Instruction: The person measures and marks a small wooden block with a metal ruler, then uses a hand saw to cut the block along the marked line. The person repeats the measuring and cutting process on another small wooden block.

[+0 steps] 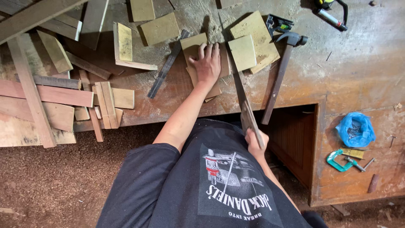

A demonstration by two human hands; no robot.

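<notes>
My left hand [207, 63] lies flat, fingers spread, pressing a small stack of thin plywood pieces [194, 46] onto the workbench [337, 71]. My right hand [256, 141] grips the wooden handle of a hand saw [241, 95], drawn back near my body. The saw's blade runs up along the right edge of the pressed stack. A square plywood piece [242, 51] lies just right of the blade.
A hammer [280, 67] lies right of the saw, and a dark metal bar [167, 63] left of my hand. More plywood squares [160, 28] and wood offcuts [46, 95] cover the left. A blue bag [355, 128] and green clamp [337, 160] sit lower right.
</notes>
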